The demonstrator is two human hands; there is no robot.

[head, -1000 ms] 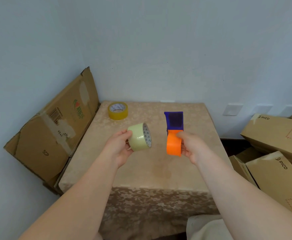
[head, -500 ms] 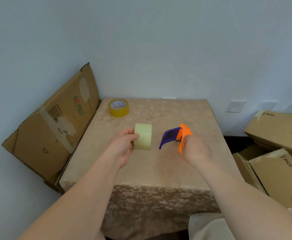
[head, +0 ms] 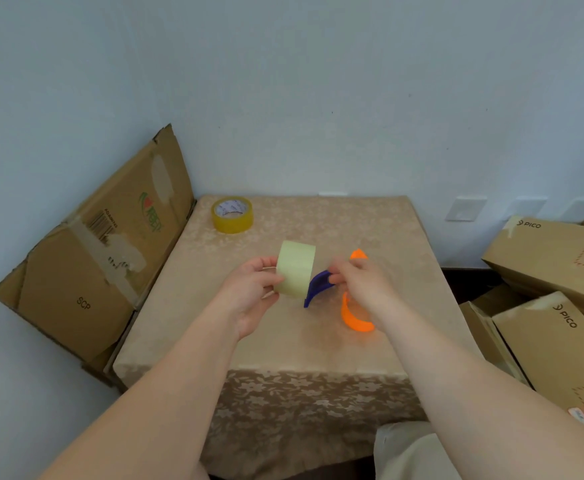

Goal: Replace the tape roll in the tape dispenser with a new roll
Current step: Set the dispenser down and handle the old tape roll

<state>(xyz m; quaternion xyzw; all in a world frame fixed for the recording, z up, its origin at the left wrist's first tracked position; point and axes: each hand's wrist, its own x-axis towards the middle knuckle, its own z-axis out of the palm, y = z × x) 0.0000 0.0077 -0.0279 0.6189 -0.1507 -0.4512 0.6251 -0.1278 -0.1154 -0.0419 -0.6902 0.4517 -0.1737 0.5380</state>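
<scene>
Table (head: 370, 216) — covered in a patterned beige cloth, set into the corner of the room; all work was held above its middle, clear of the surface.

Flattened cardboard box (head: 100, 258) — leaned against the table's left edge; not involved.

Left hand (head: 252, 292) — closed on the pale tape roll (head: 294, 269), held edge-on, thumb at the near rim.

Right hand (head: 359, 282) — closed on the tape dispenser (head: 321, 285), the blue part pointed at the roll and apparently just touching it, the orange part showing above and below the hand.

Yellow tape roll (head: 232, 215) — laid flat near the table's far-left corner, well apart from the hands.

Handling note — the pale roll was judged the new one, about to be seated. The core should be squared to the dispenser's hub and slid on straight; a tilted roll would likely bind. The unwinding direction could not be told and should be checked first.
</scene>
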